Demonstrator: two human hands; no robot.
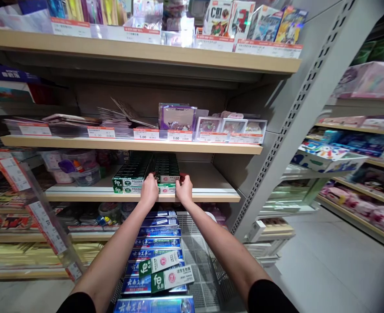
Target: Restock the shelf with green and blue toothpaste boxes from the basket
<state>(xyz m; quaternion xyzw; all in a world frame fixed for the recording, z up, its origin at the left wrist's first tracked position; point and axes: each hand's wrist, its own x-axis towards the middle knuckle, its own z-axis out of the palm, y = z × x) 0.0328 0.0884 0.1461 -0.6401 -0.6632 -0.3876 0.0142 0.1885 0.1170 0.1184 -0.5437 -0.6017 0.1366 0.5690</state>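
Note:
Two rows of green-and-white toothpaste boxes lie on the lower shelf, stacked in layers. My left hand [150, 190] grips the left front edge of the right-hand row of toothpaste boxes [168, 179], fingers curled, beside the left-hand row [128, 182]. At the right side of that same row, my right hand [184, 189] presses with bent fingers, so the row sits between my hands. Below my arms, blue toothpaste boxes [155, 282] lie in a line in a grey mesh basket [200, 269]. Two loose green-and-white boxes [172, 278] rest on top of the blue ones.
Plastic tubs [84, 171] stand left on the same shelf [218, 191]. Above is a shelf edge [133, 143] with price tags and small packs. A slanted price-tag strip [46, 221] is at left, a slotted metal upright [286, 126] at right. An aisle floor [315, 265] lies beyond.

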